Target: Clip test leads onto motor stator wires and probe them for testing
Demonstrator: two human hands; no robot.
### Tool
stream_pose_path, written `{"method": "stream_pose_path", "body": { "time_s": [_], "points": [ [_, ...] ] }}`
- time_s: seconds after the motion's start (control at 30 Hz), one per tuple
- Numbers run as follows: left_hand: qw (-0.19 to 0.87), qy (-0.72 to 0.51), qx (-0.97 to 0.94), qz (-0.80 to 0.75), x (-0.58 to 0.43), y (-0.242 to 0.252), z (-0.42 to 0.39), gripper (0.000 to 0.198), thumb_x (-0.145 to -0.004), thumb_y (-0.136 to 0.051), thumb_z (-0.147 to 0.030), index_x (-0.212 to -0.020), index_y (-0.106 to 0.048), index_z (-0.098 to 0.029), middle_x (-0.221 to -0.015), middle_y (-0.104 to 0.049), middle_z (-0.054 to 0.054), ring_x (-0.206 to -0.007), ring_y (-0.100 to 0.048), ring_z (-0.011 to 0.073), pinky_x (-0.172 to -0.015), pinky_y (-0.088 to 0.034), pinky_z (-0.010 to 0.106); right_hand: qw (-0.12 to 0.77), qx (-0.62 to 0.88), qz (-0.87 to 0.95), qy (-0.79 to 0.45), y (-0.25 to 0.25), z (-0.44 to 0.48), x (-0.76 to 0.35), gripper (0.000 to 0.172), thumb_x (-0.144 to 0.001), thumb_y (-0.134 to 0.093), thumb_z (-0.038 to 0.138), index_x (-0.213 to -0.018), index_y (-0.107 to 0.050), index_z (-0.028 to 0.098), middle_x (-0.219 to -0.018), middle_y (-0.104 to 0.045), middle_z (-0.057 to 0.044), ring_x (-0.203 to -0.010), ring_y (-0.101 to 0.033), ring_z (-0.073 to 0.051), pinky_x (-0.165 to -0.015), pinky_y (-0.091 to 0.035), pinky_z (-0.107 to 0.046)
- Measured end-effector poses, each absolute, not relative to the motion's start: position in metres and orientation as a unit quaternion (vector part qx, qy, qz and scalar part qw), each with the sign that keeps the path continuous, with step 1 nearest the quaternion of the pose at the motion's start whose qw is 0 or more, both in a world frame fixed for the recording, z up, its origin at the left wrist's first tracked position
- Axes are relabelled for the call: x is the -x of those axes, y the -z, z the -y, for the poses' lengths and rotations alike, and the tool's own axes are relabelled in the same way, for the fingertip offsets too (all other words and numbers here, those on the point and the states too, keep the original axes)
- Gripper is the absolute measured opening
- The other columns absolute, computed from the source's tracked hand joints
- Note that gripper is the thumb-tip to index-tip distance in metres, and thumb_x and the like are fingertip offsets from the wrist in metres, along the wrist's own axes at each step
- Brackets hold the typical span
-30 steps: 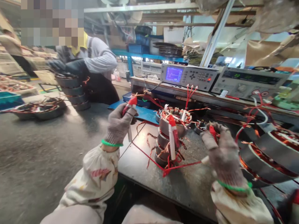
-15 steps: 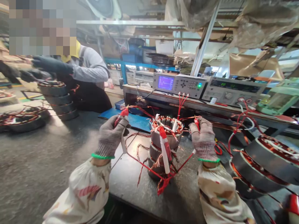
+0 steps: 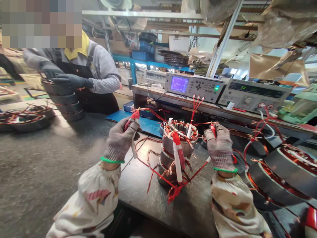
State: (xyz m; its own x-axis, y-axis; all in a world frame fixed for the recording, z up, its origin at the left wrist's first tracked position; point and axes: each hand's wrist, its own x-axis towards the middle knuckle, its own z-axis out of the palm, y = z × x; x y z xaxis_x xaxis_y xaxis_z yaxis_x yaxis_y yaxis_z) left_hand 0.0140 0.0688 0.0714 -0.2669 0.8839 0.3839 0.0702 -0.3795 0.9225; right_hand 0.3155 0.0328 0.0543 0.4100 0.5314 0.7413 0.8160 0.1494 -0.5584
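A stack of motor stators (image 3: 165, 162) stands upright in front of me, copper windings and twisted wire ends sticking out. In my gloved left hand (image 3: 121, 140), left of the stack, is a red-sleeved test clip (image 3: 135, 115), closed in the fingers beside a copper lead. My gloved right hand (image 3: 219, 145) pinches another red test clip (image 3: 213, 130) at the right, where a copper lead reaches from the top stator. A third clip, red and white (image 3: 177, 157), hangs on the stack's front. Red cables (image 3: 174, 191) from the clips meet in a bundle below it.
Behind the stack, a tester with a waveform screen (image 3: 178, 84) and a second instrument (image 3: 252, 94) stand on a shelf. More stators (image 3: 284, 172) lie at the right. A co-worker (image 3: 99, 66) handles another stator stack (image 3: 66, 99) at the left. A blue mat (image 3: 119, 116) lies behind my left hand.
The view has shifted slightly, so things sit a little further right. Both hands keep their clips. The co-worker's hands have come closer together over the other stack.
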Motion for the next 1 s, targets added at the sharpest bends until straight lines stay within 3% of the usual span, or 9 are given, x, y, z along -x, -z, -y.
{"method": "stream_pose_path", "body": {
  "time_s": [0.17, 0.33, 0.53, 0.63, 0.7, 0.77, 0.83, 0.93, 1.0],
  "points": [
    [0.311, -0.659, -0.518, -0.448, -0.014, -0.071, -0.067, 0.024, -0.074, -0.074, -0.039, -0.073, -0.062, -0.018, -0.062, -0.065, 0.000, -0.044, -0.053, 0.0093, -0.042, -0.046, 0.019, 0.532, 0.642, 0.532, 0.149, -0.054, -0.038, -0.316, 0.040, -0.087, -0.055, 0.041, -0.110, -0.071, 0.014, -0.120, -0.068, -0.020, -0.107, -0.066, -0.029, -0.103, -0.048, -0.045],
    [0.318, -0.665, -0.517, -0.434, -0.016, -0.070, -0.071, 0.025, -0.076, -0.075, -0.040, -0.074, -0.062, -0.019, -0.061, -0.064, 0.000, -0.044, -0.053, 0.0093, -0.042, -0.045, 0.020, 0.499, 0.672, 0.520, 0.169, -0.065, -0.048, -0.320, 0.036, -0.078, -0.052, 0.022, -0.106, -0.073, 0.012, -0.116, -0.070, -0.019, -0.102, -0.067, -0.029, -0.099, -0.050, -0.046],
    [0.302, -0.676, -0.521, -0.424, -0.011, -0.056, -0.059, 0.021, -0.078, -0.075, -0.038, -0.081, -0.063, -0.020, -0.065, -0.065, -0.001, -0.049, -0.057, 0.0099, -0.046, -0.047, 0.019, 0.545, 0.622, 0.557, 0.078, -0.060, 0.031, -0.273, 0.033, -0.088, -0.064, 0.049, -0.100, -0.071, 0.019, -0.082, -0.069, -0.003, -0.067, -0.061, -0.017, -0.070, -0.055, -0.034],
    [0.287, -0.664, -0.532, -0.440, 0.002, -0.038, -0.031, 0.022, -0.078, -0.077, -0.039, -0.079, -0.065, -0.019, -0.065, -0.064, -0.001, -0.051, -0.058, 0.0096, -0.047, -0.047, 0.018, 0.520, 0.558, 0.641, 0.082, -0.056, 0.064, -0.240, 0.042, -0.081, -0.074, 0.054, -0.104, -0.071, 0.019, -0.092, -0.071, -0.007, -0.077, -0.065, -0.020, -0.072, -0.056, -0.034],
    [0.301, -0.633, -0.539, -0.467, 0.010, -0.021, -0.010, 0.025, -0.078, -0.078, -0.040, -0.075, -0.067, -0.018, -0.060, -0.062, -0.001, -0.050, -0.056, 0.0091, -0.046, -0.046, 0.018, 0.498, 0.550, 0.665, 0.085, -0.059, 0.067, -0.228, 0.035, -0.081, -0.075, 0.049, -0.099, -0.072, 0.019, -0.098, -0.071, -0.009, -0.084, -0.066, -0.022, -0.077, -0.056, -0.037],
    [0.345, -0.599, -0.537, -0.484, 0.015, -0.003, 0.004, 0.028, -0.073, -0.082, -0.041, -0.076, -0.070, -0.016, -0.059, -0.063, 0.000, -0.049, -0.056, 0.0096, -0.045, -0.046, 0.019, 0.512, 0.562, 0.649, -0.025, -0.067, 0.063, -0.227, 0.025, -0.083, -0.073, 0.045, -0.093, -0.072, 0.021, -0.090, -0.071, -0.006, -0.077, -0.066, -0.020, -0.072, -0.056, -0.035],
    [0.394, -0.591, -0.517, -0.478, 0.015, 0.014, 0.009, 0.035, -0.066, -0.086, -0.042, -0.085, -0.073, -0.016, -0.063, -0.068, 0.001, -0.052, -0.060, 0.0117, -0.048, -0.050, 0.022, 0.523, 0.541, 0.606, -0.258, -0.077, 0.059, -0.232, 0.024, -0.081, -0.073, 0.045, -0.092, -0.072, 0.023, -0.079, -0.070, -0.002, -0.063, -0.062, -0.017, -0.059, -0.054, -0.030],
    [0.409, -0.646, -0.475, -0.436, 0.005, 0.027, 0.003, 0.041, -0.062, -0.090, -0.041, -0.091, -0.074, -0.018, -0.071, -0.073, 0.002, -0.061, -0.067, 0.0147, -0.059, -0.058, 0.026, 0.491, 0.449, 0.516, -0.540, -0.089, 0.064, -0.243, 0.041, -0.075, -0.074, 0.059, -0.097, -0.074, 0.025, -0.072, -0.067, -0.001, -0.049, -0.052, -0.013, -0.041, -0.042, -0.024],
    [0.392, -0.691, -0.446, -0.411, -0.003, 0.028, -0.004, 0.041, -0.061, -0.090, -0.040, -0.092, -0.073, -0.019, -0.074, -0.074, 0.001, -0.065, -0.068, 0.0148, -0.064, -0.059, 0.028, 0.476, 0.440, 0.501, -0.573, -0.089, 0.074, -0.251, 0.052, -0.072, -0.071, 0.070, -0.098, -0.074, 0.025, -0.071, -0.066, -0.002, -0.049, -0.050, -0.014, -0.039, -0.040, -0.025]
  ]
}}
